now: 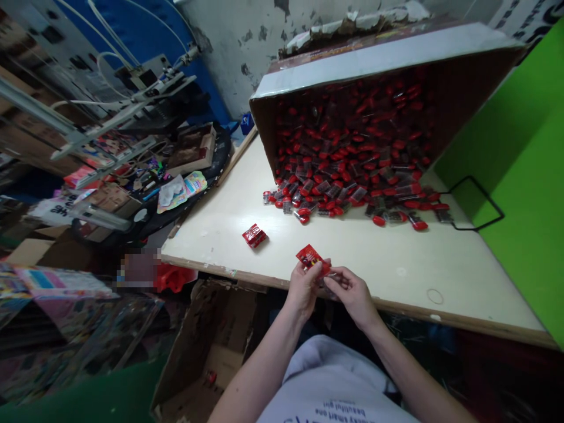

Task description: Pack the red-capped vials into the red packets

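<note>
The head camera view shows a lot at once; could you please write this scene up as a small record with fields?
Left hand: pinches a red packet
Right hand: fingers at the same packet's lower corner
Surface: cream-topped table
On table: tilted cardboard box, open side toward the person, with small red packets spilling out; one separate red packet
Below table edge: open cardboard box

I am counting two bare hands (328, 292), and they are holding between them one small red foil packet (312, 260). I am seeing one more small red foil packet (254, 235) lying alone on one pale wooden table (396, 276). One large brown cardboard box (388, 61) is lying tilted there, with red packets (352, 147) too many for counting. Below, I am counting one open brown cardboard carton (207, 346) holding one small red object (211, 377).
</note>
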`<state>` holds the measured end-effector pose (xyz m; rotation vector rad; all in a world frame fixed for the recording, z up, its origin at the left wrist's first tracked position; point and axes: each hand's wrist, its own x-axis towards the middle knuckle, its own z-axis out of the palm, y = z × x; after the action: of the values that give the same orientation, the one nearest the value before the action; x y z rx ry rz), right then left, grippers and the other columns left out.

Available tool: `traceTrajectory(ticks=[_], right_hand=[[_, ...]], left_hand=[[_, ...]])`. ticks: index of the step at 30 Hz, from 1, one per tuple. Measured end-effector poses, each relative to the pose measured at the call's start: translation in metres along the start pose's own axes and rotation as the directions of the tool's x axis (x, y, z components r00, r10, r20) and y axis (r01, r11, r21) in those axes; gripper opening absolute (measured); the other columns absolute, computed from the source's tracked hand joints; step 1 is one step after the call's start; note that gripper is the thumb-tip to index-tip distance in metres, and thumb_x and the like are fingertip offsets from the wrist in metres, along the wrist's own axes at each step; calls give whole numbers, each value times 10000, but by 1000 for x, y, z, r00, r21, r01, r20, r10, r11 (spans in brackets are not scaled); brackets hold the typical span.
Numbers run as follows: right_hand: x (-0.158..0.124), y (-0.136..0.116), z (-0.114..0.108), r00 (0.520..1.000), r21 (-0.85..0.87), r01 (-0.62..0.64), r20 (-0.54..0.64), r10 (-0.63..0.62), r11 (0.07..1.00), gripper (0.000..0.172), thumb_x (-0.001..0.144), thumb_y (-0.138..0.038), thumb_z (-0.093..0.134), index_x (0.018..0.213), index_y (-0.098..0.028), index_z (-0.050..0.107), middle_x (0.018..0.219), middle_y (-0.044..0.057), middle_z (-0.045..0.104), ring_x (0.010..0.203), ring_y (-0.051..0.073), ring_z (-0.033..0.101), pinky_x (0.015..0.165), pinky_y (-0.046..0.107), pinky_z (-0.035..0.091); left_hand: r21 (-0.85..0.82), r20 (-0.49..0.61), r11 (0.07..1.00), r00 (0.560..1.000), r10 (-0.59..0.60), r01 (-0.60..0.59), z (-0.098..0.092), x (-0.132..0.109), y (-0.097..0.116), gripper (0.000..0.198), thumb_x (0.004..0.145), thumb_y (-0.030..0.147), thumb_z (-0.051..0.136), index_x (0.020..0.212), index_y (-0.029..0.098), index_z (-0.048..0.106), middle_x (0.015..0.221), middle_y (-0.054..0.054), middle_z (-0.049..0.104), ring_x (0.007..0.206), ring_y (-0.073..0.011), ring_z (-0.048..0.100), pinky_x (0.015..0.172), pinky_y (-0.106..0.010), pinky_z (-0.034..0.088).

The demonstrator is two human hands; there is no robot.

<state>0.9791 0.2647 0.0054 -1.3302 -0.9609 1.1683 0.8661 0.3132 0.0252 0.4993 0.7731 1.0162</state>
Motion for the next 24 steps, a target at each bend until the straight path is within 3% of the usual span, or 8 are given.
traceTrajectory(ticks=[4, 10, 15, 24], right_hand=[[0, 1, 0, 1000, -36, 14, 19, -13, 999, 319, 741, -413, 701, 964, -202, 614, 844, 32, 698, 742, 169, 644, 661, 278, 518], [-3, 3, 7, 996, 154, -85, 14, 84, 984, 298, 744, -440, 689, 809, -199, 525, 605, -43, 579, 496, 99, 495, 457, 217, 388], [-1, 3, 9, 1000, -27, 15, -17, -16, 1000, 293, 728, -434, 701, 840, -197, 571, 731, 21, 660, 659, 168, 611, 584, 279, 492], [-1, 2, 7, 995, -115, 87, -31, -91, 990, 255, 749, -434, 681, 862, -219, 606, 813, 31, 703, 726, 198, 653, 668, 314, 525]], left_hand=[[16, -4, 999, 1000, 29, -29, -3, -3, -3, 441, 617, 275, 803, 978, 140, 589, 894, -100, 717, 744, -170, 663, 726, -281, 472], [-4, 21, 1000, 1000, -6, 6, -7, -5, -5, 446, 673, 351, 767, 1026, 132, 602, 943, -113, 709, 809, -192, 667, 711, -281, 481], [-26, 2, 999, 999, -32, 32, -9, -5, -3, 445, 676, 388, 763, 1012, 123, 641, 933, -121, 716, 833, -191, 667, 746, -284, 477], [62, 35, 994, 995, -92, 90, -13, -6, -1, 331, 706, 335, 738, 932, 93, 722, 976, -140, 707, 808, -163, 640, 684, -231, 457]])
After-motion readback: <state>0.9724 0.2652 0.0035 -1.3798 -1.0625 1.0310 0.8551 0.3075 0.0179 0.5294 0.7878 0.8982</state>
